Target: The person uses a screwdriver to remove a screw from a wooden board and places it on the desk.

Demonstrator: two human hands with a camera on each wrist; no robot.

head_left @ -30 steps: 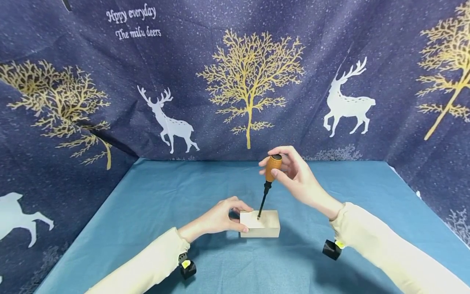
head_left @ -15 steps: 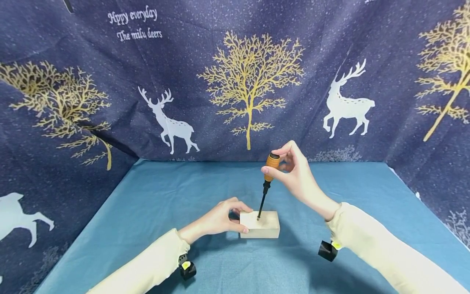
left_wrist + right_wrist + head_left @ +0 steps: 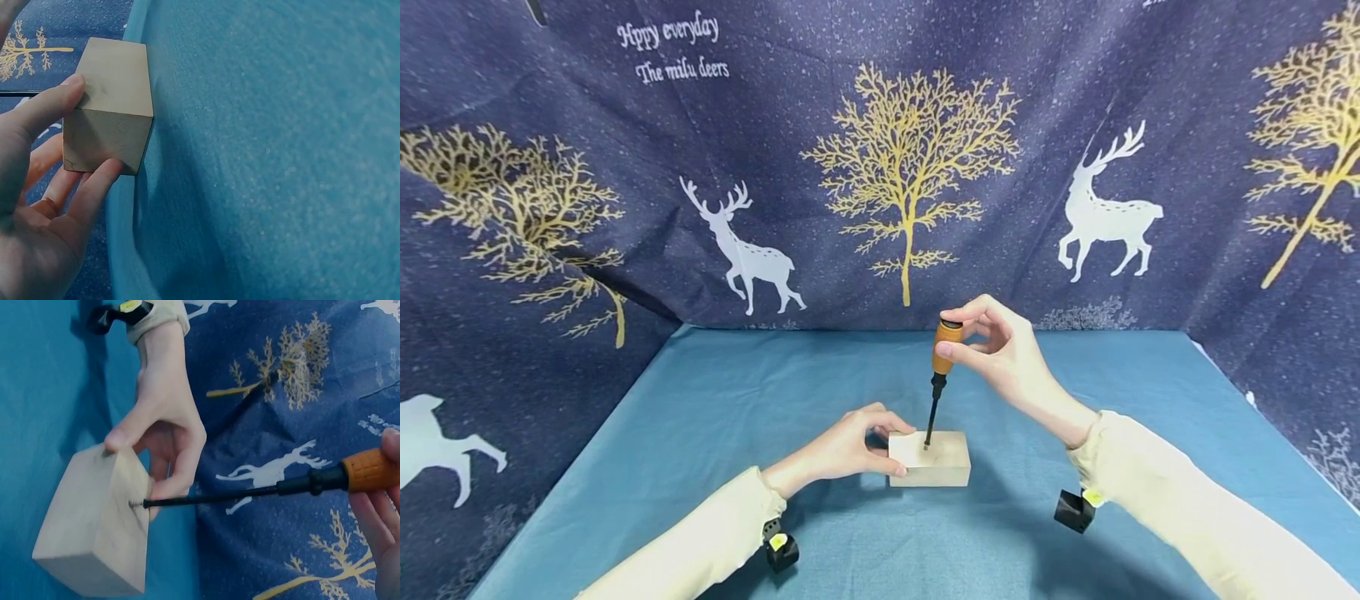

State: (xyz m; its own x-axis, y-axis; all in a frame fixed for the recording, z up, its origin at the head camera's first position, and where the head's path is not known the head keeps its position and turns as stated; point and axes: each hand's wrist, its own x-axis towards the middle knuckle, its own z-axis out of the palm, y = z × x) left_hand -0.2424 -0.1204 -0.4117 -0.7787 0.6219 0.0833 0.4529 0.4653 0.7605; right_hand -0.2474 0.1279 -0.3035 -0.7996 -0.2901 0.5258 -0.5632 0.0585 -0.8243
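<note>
A pale wooden block (image 3: 943, 467) lies on the blue cloth, its long side across the head view. My left hand (image 3: 853, 442) grips the block's left end, thumb on the near side and fingers at the far side; the left wrist view shows this hold on the block (image 3: 115, 81). My right hand (image 3: 1007, 358) pinches the orange handle of a screwdriver (image 3: 948, 346) near its black cap. The black shaft stands nearly upright, slightly tilted. In the right wrist view the screwdriver (image 3: 250, 494) meets a small screw (image 3: 135, 504) that sticks out of the block's top face.
Blue cloth (image 3: 760, 375) covers the table around the block. Behind it hangs a dark blue curtain (image 3: 850, 208) printed with white deer and golden trees. A small black wrist camera (image 3: 782, 552) hangs under the left sleeve, another wrist camera (image 3: 1074, 510) under the right.
My right hand has shifted its fingers round the handle, and the handle has swung a little left, making the screwdriver more upright. The left hand and the block have stayed in place.
</note>
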